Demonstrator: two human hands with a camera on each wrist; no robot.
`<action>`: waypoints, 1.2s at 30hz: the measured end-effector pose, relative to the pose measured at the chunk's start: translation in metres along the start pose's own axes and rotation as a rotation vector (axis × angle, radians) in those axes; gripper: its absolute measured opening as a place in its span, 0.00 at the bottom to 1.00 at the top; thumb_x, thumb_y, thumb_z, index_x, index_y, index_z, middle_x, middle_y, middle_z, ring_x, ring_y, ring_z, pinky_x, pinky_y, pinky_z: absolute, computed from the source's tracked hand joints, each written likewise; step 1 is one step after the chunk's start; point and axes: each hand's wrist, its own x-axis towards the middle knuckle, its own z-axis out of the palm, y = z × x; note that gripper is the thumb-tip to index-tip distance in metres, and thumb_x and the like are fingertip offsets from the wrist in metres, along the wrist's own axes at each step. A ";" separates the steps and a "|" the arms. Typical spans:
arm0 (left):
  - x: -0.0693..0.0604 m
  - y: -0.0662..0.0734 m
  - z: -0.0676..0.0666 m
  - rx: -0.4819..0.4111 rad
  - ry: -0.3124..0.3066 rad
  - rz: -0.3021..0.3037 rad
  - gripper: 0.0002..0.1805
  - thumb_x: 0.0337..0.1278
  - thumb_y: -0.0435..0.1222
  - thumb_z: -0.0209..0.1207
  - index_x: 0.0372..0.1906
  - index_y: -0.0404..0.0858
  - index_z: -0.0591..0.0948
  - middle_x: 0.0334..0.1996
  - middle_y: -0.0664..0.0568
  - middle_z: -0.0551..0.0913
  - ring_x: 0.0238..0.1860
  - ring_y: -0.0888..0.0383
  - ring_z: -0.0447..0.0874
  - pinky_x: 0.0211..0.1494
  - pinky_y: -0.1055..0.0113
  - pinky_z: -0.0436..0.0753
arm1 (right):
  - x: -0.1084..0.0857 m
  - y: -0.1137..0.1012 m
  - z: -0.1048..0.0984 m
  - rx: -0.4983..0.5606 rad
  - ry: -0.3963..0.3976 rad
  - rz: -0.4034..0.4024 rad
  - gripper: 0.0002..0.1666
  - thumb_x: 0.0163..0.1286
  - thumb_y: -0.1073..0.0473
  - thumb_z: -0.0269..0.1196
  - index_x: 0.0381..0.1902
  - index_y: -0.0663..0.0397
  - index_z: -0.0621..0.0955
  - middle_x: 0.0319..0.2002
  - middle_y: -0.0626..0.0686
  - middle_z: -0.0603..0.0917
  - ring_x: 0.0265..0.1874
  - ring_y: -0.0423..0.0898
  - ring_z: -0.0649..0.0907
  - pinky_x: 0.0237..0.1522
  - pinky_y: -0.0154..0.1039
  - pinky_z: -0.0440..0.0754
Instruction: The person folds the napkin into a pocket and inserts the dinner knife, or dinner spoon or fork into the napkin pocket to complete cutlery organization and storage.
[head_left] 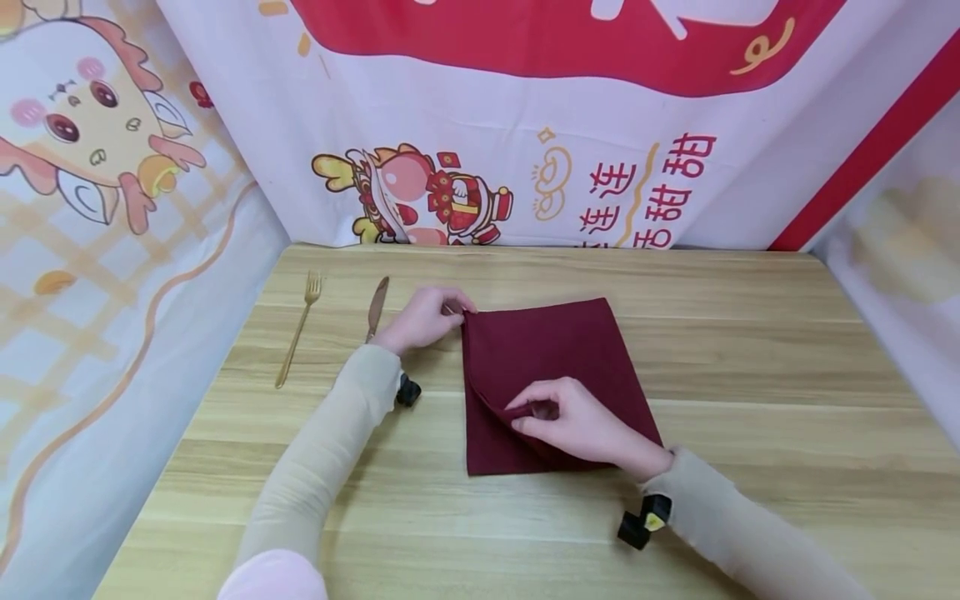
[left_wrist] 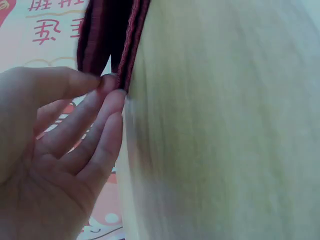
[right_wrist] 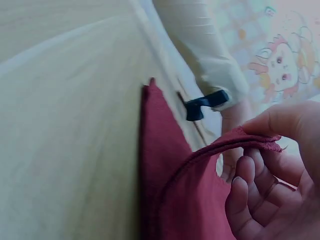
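Your dark red cloth (head_left: 555, 350) lies about mid-table, its far edge short of the back edge of the wood tabletop (head_left: 750, 375), where a printed sheet (head_left: 525, 125) hangs. To the cloth's right you have a broad stretch of wood; on the left, the knife (head_left: 378, 308) sits just beside your left hand (head_left: 431, 317), with the fork (head_left: 300, 329) farther out.

Your left thumb and fingers pinch the cloth's far left corner; your right hand (head_left: 573, 421) pinches the upper layer's raised edge, above the lower layer lying flat on the wood.

The head view hides your right palm side — the right wrist view shows two cloth edges together between thumb and fingers. The left wrist view shows stacked edges at your left fingertips, though it's blurry — perhaps more than two layers.
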 end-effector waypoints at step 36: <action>0.008 -0.006 0.003 -0.037 0.004 -0.175 0.08 0.64 0.35 0.68 0.46 0.40 0.89 0.38 0.52 0.87 0.39 0.56 0.83 0.46 0.62 0.80 | 0.010 -0.015 0.040 -0.044 -0.129 -0.005 0.16 0.65 0.50 0.75 0.47 0.48 0.90 0.40 0.41 0.89 0.31 0.34 0.86 0.34 0.33 0.84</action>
